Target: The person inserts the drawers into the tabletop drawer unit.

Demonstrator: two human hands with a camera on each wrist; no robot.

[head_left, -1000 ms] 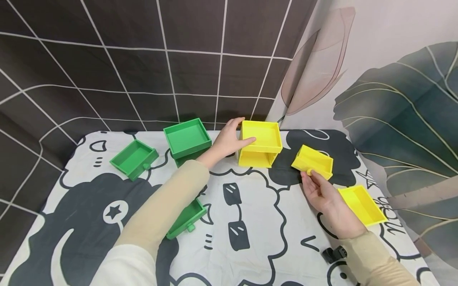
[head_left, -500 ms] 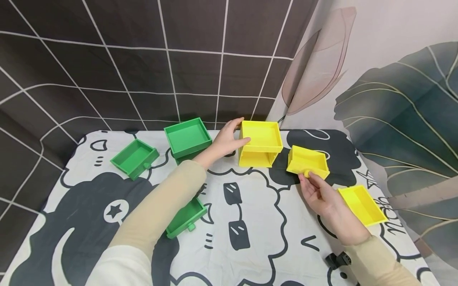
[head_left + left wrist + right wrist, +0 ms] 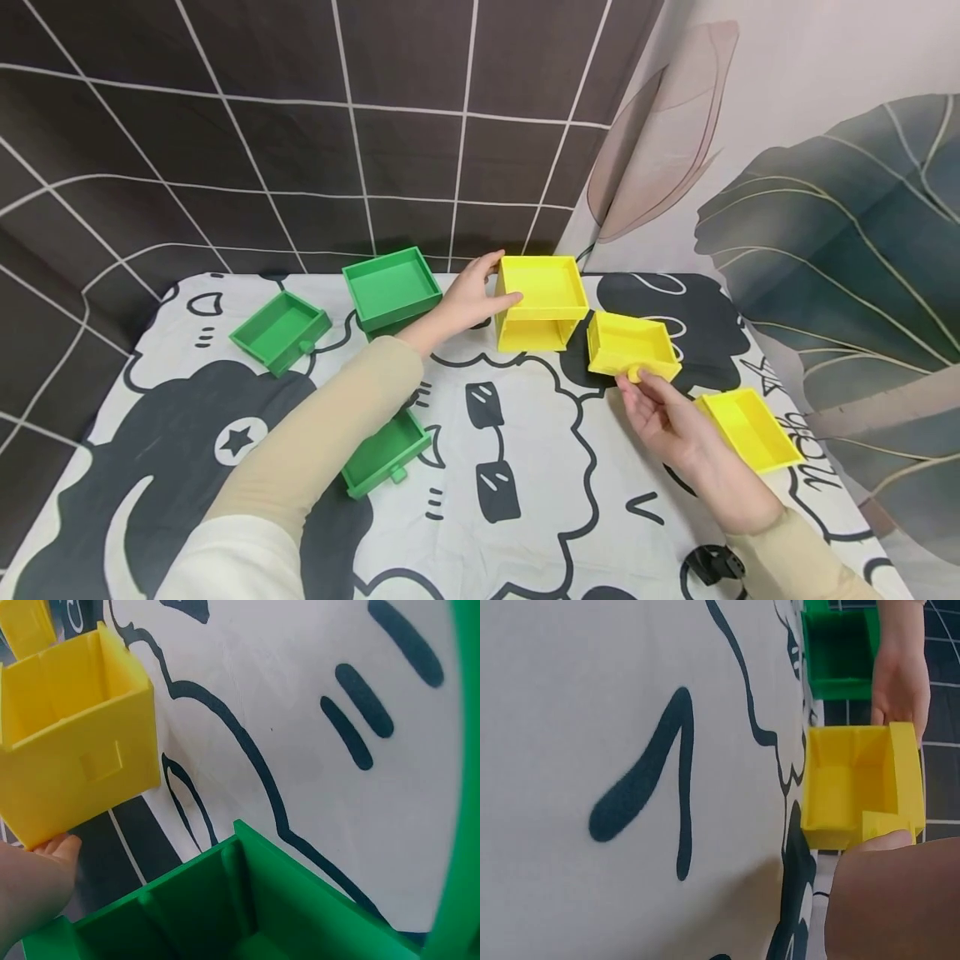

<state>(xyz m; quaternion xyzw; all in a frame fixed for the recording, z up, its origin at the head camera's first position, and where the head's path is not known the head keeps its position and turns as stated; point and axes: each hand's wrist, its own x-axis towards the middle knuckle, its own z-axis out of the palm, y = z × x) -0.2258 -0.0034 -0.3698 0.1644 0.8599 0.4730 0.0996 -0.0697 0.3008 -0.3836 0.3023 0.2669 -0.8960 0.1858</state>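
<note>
A yellow toy cabinet (image 3: 543,287) stands at the back, with a shallow tray top and an opening below it. My left hand (image 3: 467,302) holds its left side, thumb by the front and fingers near the back corner. In the right wrist view, the cabinet's bare compartment (image 3: 847,780) shows. My right hand (image 3: 678,429) pinches the round knob of a yellow drawer (image 3: 633,342), just right of the cabinet and apart from it. Another yellow drawer (image 3: 753,432) lies beside my right forearm. In the left wrist view, the cabinet's side (image 3: 79,765) meets my left fingertips.
A green cabinet (image 3: 393,287) stands behind my left forearm. One green drawer (image 3: 281,332) lies at its left, another green drawer (image 3: 386,454) in front. A black device (image 3: 712,565) sits by my right wrist. A dark gridded curtain (image 3: 300,142) hangs behind the table.
My right hand has brought the yellow drawer leftward, nearer the cabinet, and turned it a little. My left thumb has drawn back slightly along the cabinet.
</note>
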